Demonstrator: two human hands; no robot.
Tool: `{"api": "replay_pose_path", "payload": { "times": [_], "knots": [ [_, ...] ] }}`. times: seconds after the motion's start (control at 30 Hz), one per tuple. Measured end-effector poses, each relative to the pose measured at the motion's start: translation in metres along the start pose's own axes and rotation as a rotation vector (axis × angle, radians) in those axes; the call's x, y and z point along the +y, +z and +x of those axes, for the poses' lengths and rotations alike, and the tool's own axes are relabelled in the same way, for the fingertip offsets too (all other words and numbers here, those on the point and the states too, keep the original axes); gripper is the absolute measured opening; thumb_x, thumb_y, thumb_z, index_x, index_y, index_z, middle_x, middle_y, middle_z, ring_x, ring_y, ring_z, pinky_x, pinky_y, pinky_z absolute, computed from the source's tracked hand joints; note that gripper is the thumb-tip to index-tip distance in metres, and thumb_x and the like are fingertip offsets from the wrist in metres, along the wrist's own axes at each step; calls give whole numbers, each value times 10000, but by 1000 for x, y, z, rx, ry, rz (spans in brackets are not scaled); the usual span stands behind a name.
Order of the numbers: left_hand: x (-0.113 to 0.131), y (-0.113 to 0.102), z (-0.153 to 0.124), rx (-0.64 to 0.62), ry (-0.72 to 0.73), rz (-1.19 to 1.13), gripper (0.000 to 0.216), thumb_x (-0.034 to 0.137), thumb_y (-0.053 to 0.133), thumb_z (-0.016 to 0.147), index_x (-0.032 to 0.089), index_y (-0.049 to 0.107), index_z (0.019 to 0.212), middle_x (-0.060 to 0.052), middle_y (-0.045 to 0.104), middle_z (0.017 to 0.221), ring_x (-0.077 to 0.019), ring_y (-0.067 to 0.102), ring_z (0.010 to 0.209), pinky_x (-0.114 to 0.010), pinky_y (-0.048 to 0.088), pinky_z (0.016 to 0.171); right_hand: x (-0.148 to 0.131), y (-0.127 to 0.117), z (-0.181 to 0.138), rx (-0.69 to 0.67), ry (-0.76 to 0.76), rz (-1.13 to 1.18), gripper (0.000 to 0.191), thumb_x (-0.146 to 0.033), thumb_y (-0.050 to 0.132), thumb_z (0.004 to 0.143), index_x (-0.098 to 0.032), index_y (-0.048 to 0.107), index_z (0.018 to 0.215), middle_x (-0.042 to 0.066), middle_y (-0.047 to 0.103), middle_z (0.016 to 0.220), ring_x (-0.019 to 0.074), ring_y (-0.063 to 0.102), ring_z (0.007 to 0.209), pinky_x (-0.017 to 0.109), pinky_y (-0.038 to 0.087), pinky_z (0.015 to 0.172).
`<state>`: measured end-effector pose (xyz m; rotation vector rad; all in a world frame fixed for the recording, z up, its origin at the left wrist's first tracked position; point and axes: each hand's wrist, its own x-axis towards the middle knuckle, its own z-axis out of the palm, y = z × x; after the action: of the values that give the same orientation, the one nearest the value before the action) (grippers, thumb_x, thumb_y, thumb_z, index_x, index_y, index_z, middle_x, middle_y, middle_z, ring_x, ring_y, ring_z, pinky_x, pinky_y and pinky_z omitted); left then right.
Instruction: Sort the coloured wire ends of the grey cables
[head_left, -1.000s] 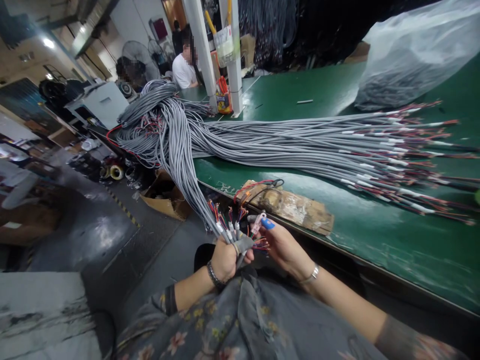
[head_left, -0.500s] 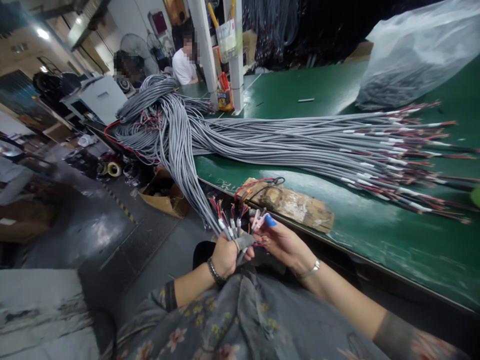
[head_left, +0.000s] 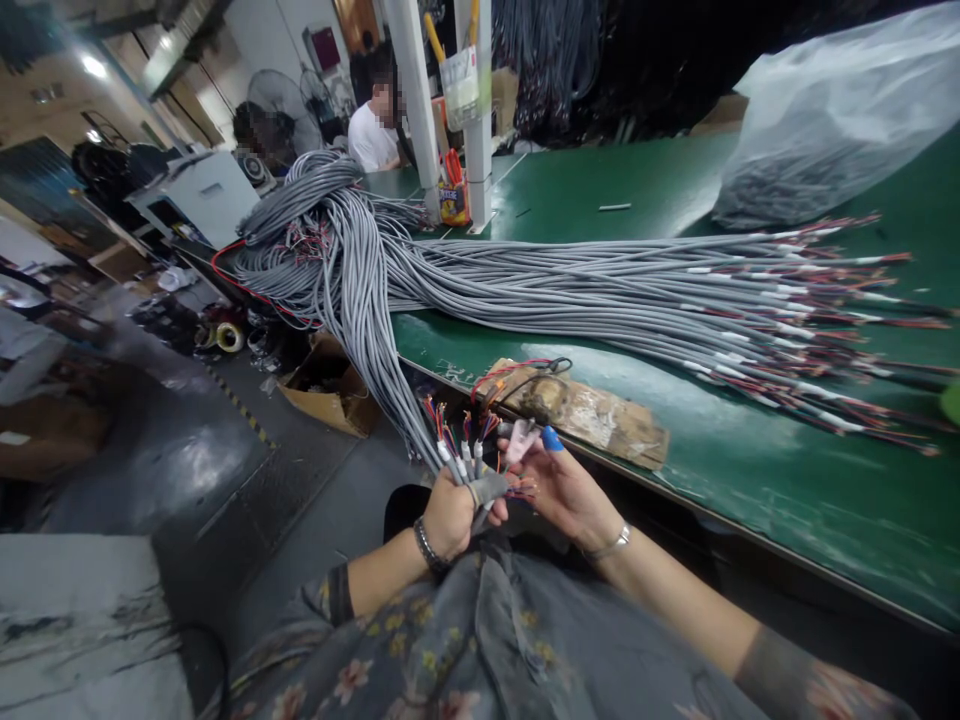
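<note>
My left hand (head_left: 448, 515) is wrapped around a bundle of grey cables (head_left: 416, 425); its thumb wears a grey cover. Above the fist stand several cable ends with white sleeves (head_left: 465, 452) and fanned coloured wires (head_left: 437, 412). More bare-tipped wires (head_left: 523, 488) stick out to the right of the left thumb, by the right palm. My right hand (head_left: 570, 495) is beside them, palm up, with fingers loosely curved and apart. Its thumb has a blue fingertip cover (head_left: 552, 439). A pale pink wrap (head_left: 523, 441) is at its fingers; details there are blurred.
On the green table (head_left: 750, 450) lie a long spread of grey cables (head_left: 585, 285) and a wooden board (head_left: 600, 415) near the edge. A plastic bag (head_left: 832, 120) stands at the back right. A white post (head_left: 478, 150) rises behind. A cardboard box (head_left: 330, 390) sits on the floor.
The right hand has shifted slightly, and its blue-covered thumb has moved a little right, away from the pink wrap. The left hand keeps its hold on the cables.
</note>
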<state>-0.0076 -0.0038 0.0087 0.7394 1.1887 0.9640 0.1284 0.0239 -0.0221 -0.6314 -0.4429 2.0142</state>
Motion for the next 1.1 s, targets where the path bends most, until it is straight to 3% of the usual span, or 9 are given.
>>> {"api": "replay_pose_path", "payload": {
  "times": [0.27,0.47,0.7,0.97,1.1],
  "knots": [
    [-2,-2,-6,36,56,-7,365,463,750,523,153,557,525,4,550,396,-92,475,352,-220,382,397,1,1,1,109,-165,-91,241,-436,729,713,-214,700,800,18,662,743,136,564,632,249,490,562],
    [-1,3,-2,50,84,-17,366,463,734,548,146,556,503,-2,552,403,-80,461,348,-209,376,390,0,1,1,71,-80,-55,292,-464,744,684,-208,688,815,7,663,720,125,555,585,248,465,530],
    [-5,3,1,68,67,11,373,471,743,537,148,558,515,-4,559,416,-84,474,364,-203,377,387,4,-5,5,76,-104,-51,280,-448,720,713,-210,674,852,32,694,788,186,602,680,332,475,635],
    [-8,1,0,39,88,22,392,495,738,560,148,561,518,-1,536,400,-87,469,368,-207,381,393,4,0,-1,49,-41,-46,350,-544,644,747,-218,679,870,36,685,813,180,593,670,320,477,635],
    [-10,-2,-2,33,101,24,395,500,741,566,148,565,530,-1,547,405,-88,471,363,-209,390,397,-2,-2,-8,-32,63,-54,426,-603,673,680,-195,680,802,40,677,780,145,587,638,272,473,599]
  ]
}}
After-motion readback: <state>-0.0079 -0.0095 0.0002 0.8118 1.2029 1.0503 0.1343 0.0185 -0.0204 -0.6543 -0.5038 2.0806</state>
